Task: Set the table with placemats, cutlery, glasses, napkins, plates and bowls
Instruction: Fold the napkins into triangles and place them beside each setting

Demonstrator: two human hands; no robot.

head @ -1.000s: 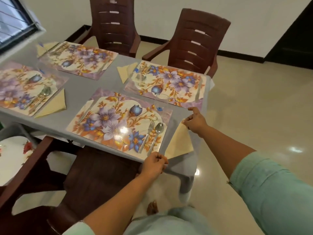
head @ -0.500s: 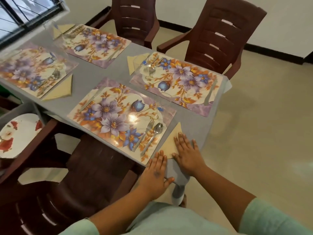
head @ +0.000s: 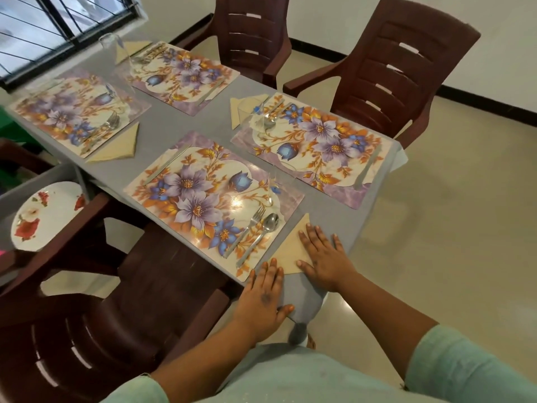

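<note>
Several floral placemats lie on the grey table (head: 180,123). On the nearest placemat (head: 203,199) a fork (head: 247,228) and a spoon (head: 263,234) lie at its right end and a knife (head: 167,164) at its left. A clear glass (head: 270,187) stands at its far right corner. A beige folded napkin (head: 293,245) lies right of it at the table corner. My right hand (head: 322,254) presses flat on the napkin. My left hand (head: 264,295) rests flat at the table edge, fingertips touching the napkin's near corner.
Brown plastic chairs stand around the table: one at near left (head: 116,315) and two across (head: 401,68). A white flowered plate (head: 43,216) sits on a low surface at left. The other placemats carry cutlery, napkins and glasses (head: 109,48). Open tiled floor lies to the right.
Both hands held the napkin by its ends a second ago; they laid it down beside the near placemat and now lie flat on it. The view has tilted down.
</note>
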